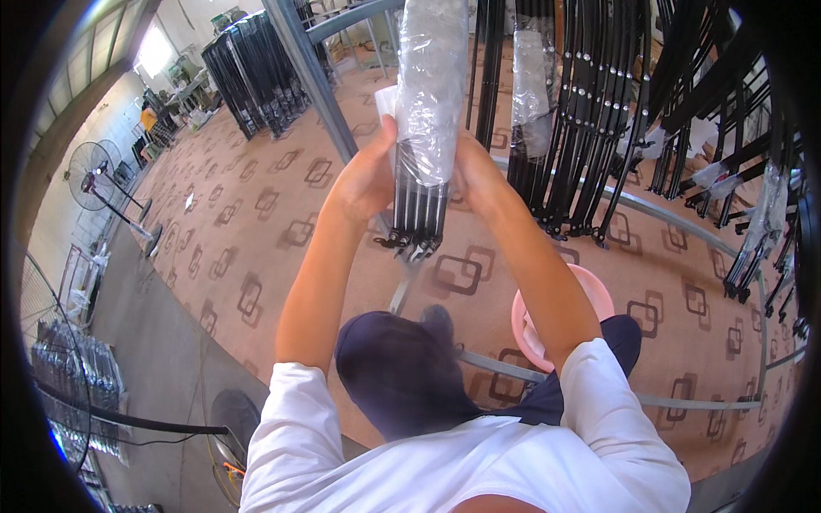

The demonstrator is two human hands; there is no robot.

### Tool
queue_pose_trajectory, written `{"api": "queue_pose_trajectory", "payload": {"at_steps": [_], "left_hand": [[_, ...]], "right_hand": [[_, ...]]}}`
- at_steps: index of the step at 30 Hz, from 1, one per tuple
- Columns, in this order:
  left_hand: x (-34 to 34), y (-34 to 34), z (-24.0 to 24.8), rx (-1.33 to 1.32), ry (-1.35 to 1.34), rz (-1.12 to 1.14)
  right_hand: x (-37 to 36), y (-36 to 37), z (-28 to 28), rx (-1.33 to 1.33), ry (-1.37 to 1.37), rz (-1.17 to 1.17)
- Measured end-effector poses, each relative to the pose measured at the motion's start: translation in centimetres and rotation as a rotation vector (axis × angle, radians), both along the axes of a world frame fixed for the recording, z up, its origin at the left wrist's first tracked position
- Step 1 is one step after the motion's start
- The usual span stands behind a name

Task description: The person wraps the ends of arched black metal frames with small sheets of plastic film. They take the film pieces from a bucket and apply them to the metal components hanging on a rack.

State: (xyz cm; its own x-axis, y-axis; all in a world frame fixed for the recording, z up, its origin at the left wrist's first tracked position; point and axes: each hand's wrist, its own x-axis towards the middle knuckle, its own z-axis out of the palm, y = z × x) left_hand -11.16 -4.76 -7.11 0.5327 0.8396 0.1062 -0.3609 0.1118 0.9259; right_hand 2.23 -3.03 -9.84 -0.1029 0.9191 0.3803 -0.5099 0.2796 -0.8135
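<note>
In front of me hangs a bundle of thin black metal rods (419, 201), upright, with clear plastic film (432, 85) wrapped around its upper part. The rods' lower ends, with small fittings, stick out bare below the film. My left hand (368, 175) is closed at the bundle's left side, its thumb raised along a white piece (387, 104) that looks like a roll or folded sheet. Against the right side lies my right hand (475, 171), curled around the bundle. The fingers of both hands are mostly hidden behind it.
More black rod bundles (590, 120) hang close on the right, some partly wrapped. A grey metal frame (312, 81) rises at left, with lower bars near my legs. A pink basin (518, 329) stands below my right forearm. A floor fan (94, 175) is far left.
</note>
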Motion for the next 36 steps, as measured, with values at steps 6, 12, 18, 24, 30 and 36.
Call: {"api": "queue_pose_trajectory", "payload": {"at_steps": [6, 12, 18, 24, 30, 36], "left_hand": [[0.7, 0.2, -0.3, 0.229, 0.171, 0.163], [3.2, -0.9, -0.4, 0.278, 0.177, 0.176], [2.8, -0.5, -0.6, 0.187, 0.099, 0.108], [3.4, -1.0, -0.5, 0.253, 0.165, 0.203], [2.8, 1.6, -2.8, 0.007, -0.083, 0.011], [1.6, 2.9, -4.1, 0.288, -0.363, -0.239]], "right_hand": [[1.8, -3.6, 0.0, 0.036, -0.077, -0.343], [2.8, -4.5, 0.9, 0.077, -0.095, -0.411], [4.1, -5.7, 2.0, 0.015, -0.148, -0.231], [3.2, -5.9, 1.7, 0.089, -0.153, -0.336], [3.8, -6.1, 1.6, -0.023, -0.212, -0.32], [5.5, -5.2, 1.2, -0.109, -0.243, -0.313]]}}
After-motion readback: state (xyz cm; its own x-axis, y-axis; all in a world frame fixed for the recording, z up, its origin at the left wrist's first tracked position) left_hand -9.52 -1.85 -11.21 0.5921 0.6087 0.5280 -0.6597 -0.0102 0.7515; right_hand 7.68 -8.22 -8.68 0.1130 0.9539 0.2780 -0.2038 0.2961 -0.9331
